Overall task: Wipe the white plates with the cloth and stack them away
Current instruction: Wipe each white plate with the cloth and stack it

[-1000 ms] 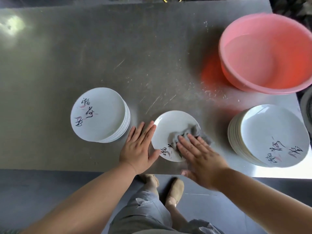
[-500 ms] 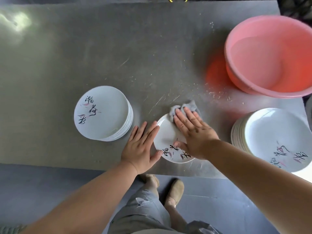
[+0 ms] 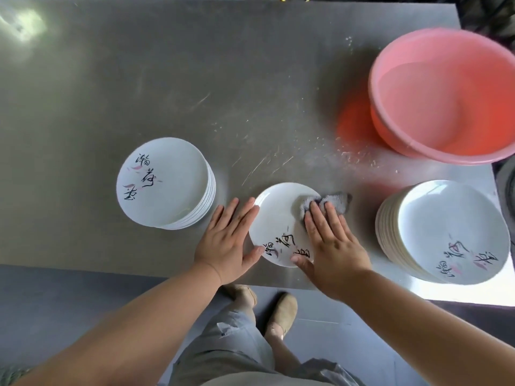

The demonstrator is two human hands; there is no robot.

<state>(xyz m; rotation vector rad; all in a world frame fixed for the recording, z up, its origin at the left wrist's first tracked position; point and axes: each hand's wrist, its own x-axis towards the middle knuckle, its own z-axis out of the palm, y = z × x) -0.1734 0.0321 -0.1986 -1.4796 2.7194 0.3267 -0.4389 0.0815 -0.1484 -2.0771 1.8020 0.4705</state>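
Shows one plate (image 3: 278,218) flat at the near tabletop (image 3: 167,79) edge, between open, flat hands: left hand (image 3: 225,240) bracing its left rim, right hand (image 3: 331,246) pressing cloth (image 3: 334,201) on its far-right side. Left stack (image 3: 164,182) near left hand.

Two hands work one white plate (image 3: 278,215) at the table's (image 3: 195,79) near edge.
The left hand (image 3: 225,240) lies flat against its rim; the right hand (image 3: 331,246) presses a grey cloth (image 3: 335,201) onto it. A left stack (image 3: 167,185) sits outside the left hand, a right stack (image 3: 446,229) outside the right hand, and a pink basin (image 3: 446,101) beyond.
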